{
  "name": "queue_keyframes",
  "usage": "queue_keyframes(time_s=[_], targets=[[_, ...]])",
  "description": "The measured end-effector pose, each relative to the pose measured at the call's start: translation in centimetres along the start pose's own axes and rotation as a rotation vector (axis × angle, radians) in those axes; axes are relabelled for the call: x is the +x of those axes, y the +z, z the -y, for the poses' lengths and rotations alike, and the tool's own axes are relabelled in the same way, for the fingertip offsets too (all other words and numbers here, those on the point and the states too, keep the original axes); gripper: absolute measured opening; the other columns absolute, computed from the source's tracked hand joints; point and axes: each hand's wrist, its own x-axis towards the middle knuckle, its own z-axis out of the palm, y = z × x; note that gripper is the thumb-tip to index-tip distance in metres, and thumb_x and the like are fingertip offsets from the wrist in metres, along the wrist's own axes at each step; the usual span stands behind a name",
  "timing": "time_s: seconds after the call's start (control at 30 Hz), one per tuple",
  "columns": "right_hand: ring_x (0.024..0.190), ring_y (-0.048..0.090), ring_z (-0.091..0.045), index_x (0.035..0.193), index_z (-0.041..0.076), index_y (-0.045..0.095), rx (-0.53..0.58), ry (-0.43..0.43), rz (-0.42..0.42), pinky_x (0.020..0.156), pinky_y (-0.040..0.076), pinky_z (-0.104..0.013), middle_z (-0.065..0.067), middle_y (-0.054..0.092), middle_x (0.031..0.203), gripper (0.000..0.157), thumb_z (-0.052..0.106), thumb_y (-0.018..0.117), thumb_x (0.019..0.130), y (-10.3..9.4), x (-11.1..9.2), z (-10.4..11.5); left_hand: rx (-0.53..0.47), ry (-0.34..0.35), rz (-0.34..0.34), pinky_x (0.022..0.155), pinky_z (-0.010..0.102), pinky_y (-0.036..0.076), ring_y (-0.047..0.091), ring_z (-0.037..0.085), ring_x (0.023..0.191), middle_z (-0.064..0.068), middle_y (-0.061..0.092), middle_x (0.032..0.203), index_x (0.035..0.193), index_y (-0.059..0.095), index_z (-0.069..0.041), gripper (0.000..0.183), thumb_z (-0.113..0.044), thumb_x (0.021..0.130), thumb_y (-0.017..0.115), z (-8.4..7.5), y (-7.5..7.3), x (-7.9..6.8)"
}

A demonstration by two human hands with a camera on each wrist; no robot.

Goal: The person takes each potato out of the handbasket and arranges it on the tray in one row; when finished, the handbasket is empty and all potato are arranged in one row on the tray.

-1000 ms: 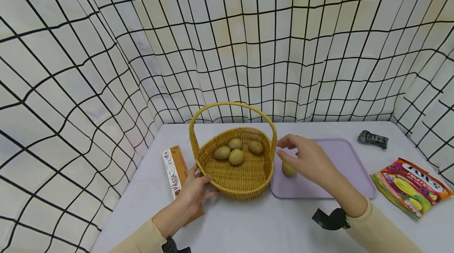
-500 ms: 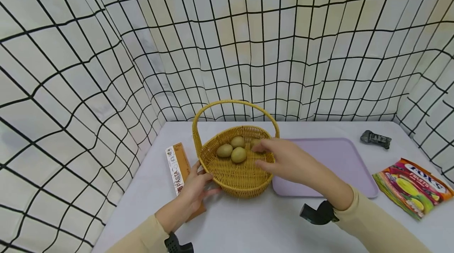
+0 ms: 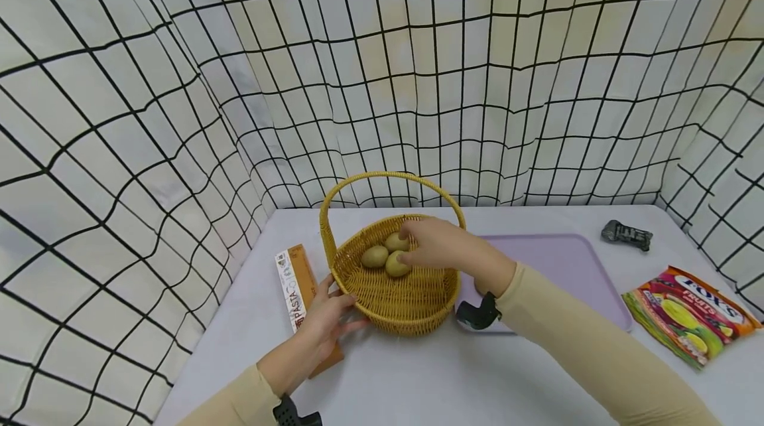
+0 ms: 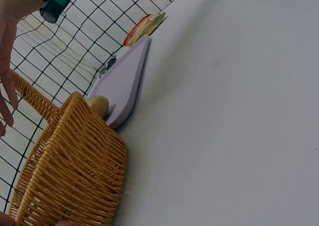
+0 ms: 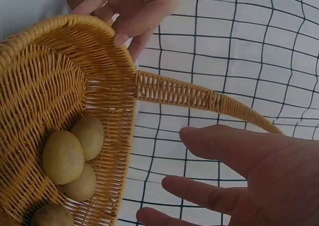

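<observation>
A yellow wicker basket (image 3: 412, 326) with a tall handle holds several potatoes (image 3: 375, 257). My left hand (image 3: 325, 320) grips its near left rim, the thumb over the edge and the fingers outside. Above the potatoes hovers my right hand (image 3: 438, 243), hiding part of the basket in the head view. In the right wrist view, the right hand's fingers (image 5: 214, 193) are spread and hold nothing, apart from the potatoes. Another potato (image 4: 98, 105) lies on the lilac tray (image 3: 555, 267) right of the basket, mostly hidden behind my right wrist in the head view.
An orange and white pasta box (image 3: 296, 286) lies left of the basket, partly behind my left hand. At the right are a Fox's Fruits sweet bag (image 3: 692, 313) and a small black wrapped item (image 3: 627, 235). Netting over white cloth encloses the table's back and sides.
My right hand has moved left from above the tray's potato to over the potatoes in the basket, with nothing in it. The left hand stays on the rim.
</observation>
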Motion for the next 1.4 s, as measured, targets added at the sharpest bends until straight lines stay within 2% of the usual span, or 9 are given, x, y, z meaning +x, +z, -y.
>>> queue_keyframes(time_s=[0.1, 0.3, 0.47, 0.67, 0.87, 1.13, 1.23, 1.3, 1.4], targets=[[0.12, 0.062, -0.028, 0.134, 0.01, 0.062, -0.004, 0.038, 0.029, 0.099, 0.056, -0.044, -0.012, 0.066, 0.133, 0.045, 0.038, 0.067, 0.099, 0.3, 1.2, -0.1, 0.002, 0.002, 0.0, 0.094, 0.054, 0.062, 0.043, 0.047, 0.142, 0.03, 0.026, 0.163, 0.167, 0.003, -0.011, 0.081, 0.0, 0.102, 0.05, 0.0, 0.0, 0.0], [0.102, 0.062, -0.022, 0.133, 0.007, 0.062, -0.006, 0.075, 0.034, 0.088, 0.055, -0.039, -0.009, 0.069, 0.12, 0.044, 0.035, 0.068, 0.099, 1.3, 3.0, -0.9, 0.003, -0.002, 0.008, 0.094, 0.053, 0.062, 0.043, 0.047, 0.143, 0.03, 0.024, 0.164, 0.167, 0.002, -0.011, 0.08, -0.002, 0.103, 0.049, -0.1, 0.0, 0.0], [0.122, 0.06, -0.028, 0.141, 0.005, 0.058, 0.011, 0.119, 0.051, 0.103, 0.053, -0.043, -0.012, 0.065, 0.136, 0.049, 0.032, 0.064, 0.101, 2.3, 4.3, -1.7, 0.006, 0.003, 0.004, 0.094, 0.053, 0.062, 0.043, 0.046, 0.143, 0.03, 0.026, 0.163, 0.167, 0.003, -0.012, 0.079, -0.002, 0.103, 0.049, 0.0, -0.1, -0.1], [0.126, 0.056, -0.028, 0.149, 0.006, 0.051, 0.002, 0.202, 0.051, 0.103, 0.051, -0.042, -0.013, 0.059, 0.144, 0.052, 0.03, 0.06, 0.104, 3.5, 5.5, -2.6, -0.008, 0.005, 0.007, 0.095, 0.054, 0.062, 0.043, 0.047, 0.143, 0.03, 0.026, 0.163, 0.166, 0.003, -0.011, 0.079, -0.002, 0.103, 0.05, 0.1, -0.1, 0.0], [0.142, 0.048, -0.036, 0.156, 0.005, 0.04, 0.019, 0.231, 0.047, 0.112, 0.049, -0.048, -0.019, 0.049, 0.155, 0.06, 0.03, 0.057, 0.104, 4.3, 6.2, -3.2, -0.006, 0.013, 0.01, 0.094, 0.054, 0.062, 0.043, 0.047, 0.142, 0.03, 0.025, 0.163, 0.166, 0.002, -0.01, 0.08, -0.001, 0.103, 0.049, 0.1, -0.1, 0.0], [0.12, 0.064, -0.034, 0.153, 0.007, 0.045, -0.068, 0.272, 0.039, 0.088, 0.058, -0.044, -0.018, 0.062, 0.14, 0.05, 0.021, 0.052, 0.106, 5.6, 7.2, -3.9, 0.003, 0.016, 0.007, 0.092, 0.053, 0.063, 0.043, 0.048, 0.142, 0.031, 0.024, 0.163, 0.166, 0.001, -0.009, 0.08, -0.001, 0.103, 0.049, 0.2, -0.3, -0.2], [0.117, 0.065, -0.038, 0.145, 0.007, 0.053, -0.117, 0.296, 0.023, 0.082, 0.058, -0.046, -0.02, 0.065, 0.131, 0.041, 0.018, 0.054, 0.105, 5.8, 7.5, -3.8, 0.01, 0.014, 0.0, 0.093, 0.053, 0.063, 0.043, 0.048, 0.142, 0.031, 0.024, 0.163, 0.166, 0.002, -0.009, 0.079, -0.002, 0.103, 0.049, 0.0, -0.2, -0.3], [0.104, 0.067, -0.034, 0.131, 0.006, 0.062, -0.142, 0.302, 0.025, 0.073, 0.056, -0.041, -0.02, 0.067, 0.122, 0.029, 0.016, 0.054, 0.105, 5.9, 7.6, -3.6, 0.019, 0.013, -0.005, 0.093, 0.053, 0.063, 0.044, 0.048, 0.142, 0.031, 0.025, 0.163, 0.166, 0.002, -0.009, 0.079, -0.002, 0.103, 0.049, 0.0, 0.0, -0.3], [0.092, 0.062, -0.027, 0.119, 0.005, 0.067, -0.147, 0.299, 0.042, 0.066, 0.049, -0.035, -0.019, 0.067, 0.119, 0.02, 0.013, 0.054, 0.105, 5.9, 7.7, -3.4, 0.031, 0.011, -0.009, 0.092, 0.052, 0.064, 0.045, 0.047, 0.141, 0.031, 0.026, 0.162, 0.166, 0.003, -0.009, 0.078, -0.003, 0.103, 0.049, 0.0, 0.0, -0.3]])
